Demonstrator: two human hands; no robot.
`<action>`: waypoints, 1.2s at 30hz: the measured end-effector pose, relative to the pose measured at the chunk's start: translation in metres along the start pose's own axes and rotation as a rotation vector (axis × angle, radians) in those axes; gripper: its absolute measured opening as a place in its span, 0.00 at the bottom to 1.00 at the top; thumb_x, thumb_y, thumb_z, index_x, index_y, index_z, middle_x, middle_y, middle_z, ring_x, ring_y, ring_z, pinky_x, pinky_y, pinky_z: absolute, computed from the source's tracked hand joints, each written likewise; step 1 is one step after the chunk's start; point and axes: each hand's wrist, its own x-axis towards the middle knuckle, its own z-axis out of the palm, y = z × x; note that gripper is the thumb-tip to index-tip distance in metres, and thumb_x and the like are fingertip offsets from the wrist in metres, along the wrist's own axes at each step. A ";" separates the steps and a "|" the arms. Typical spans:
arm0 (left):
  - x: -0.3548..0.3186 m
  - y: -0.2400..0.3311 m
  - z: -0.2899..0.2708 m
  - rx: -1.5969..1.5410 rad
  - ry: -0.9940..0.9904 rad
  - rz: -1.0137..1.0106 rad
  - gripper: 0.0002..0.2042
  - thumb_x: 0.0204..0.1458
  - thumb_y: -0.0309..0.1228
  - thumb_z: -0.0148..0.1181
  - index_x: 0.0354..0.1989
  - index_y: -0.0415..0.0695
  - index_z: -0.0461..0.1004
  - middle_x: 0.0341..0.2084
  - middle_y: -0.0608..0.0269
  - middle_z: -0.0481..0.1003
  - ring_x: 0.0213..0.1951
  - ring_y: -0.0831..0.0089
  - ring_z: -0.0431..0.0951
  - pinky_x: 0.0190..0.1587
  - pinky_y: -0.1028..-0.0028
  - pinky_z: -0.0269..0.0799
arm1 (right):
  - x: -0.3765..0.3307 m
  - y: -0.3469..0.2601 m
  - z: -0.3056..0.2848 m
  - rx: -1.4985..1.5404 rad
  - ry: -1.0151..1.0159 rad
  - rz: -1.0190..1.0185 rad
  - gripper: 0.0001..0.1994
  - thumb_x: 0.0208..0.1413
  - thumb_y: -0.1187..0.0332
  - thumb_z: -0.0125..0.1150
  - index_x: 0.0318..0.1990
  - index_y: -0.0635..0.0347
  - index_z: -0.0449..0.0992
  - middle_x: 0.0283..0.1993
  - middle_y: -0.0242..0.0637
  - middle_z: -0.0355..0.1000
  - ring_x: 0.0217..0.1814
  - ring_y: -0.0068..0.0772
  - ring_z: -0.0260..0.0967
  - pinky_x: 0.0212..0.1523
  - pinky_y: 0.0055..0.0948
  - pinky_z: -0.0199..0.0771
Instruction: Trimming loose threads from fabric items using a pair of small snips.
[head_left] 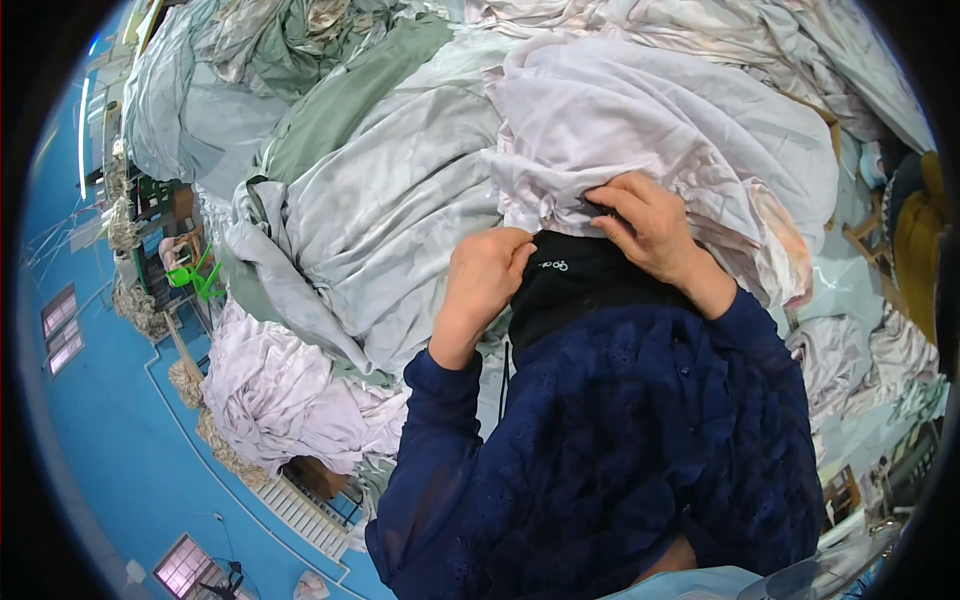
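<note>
Pale lilac cloth (620, 110) has its edge pinched in the left hand (487, 280), while the right hand (648, 226) curls over the folds, can't tell if it's gripping tbh.

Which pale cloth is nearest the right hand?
The pinkish-white cloth straight ahead, touching the right hand; the greyer cloth to its left and the crumpled heap at lower left lie farther away.
</note>
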 end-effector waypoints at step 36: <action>0.004 0.019 -0.002 -0.704 -0.258 -0.059 0.03 0.53 0.23 0.59 0.33 0.36 0.78 0.24 0.67 0.76 0.27 0.83 0.72 0.31 0.80 0.67 | 0.004 0.001 0.016 -0.013 0.131 -0.272 0.14 0.38 0.77 0.71 0.36 0.59 0.78 0.31 0.35 0.72 0.30 0.37 0.71 0.29 0.30 0.71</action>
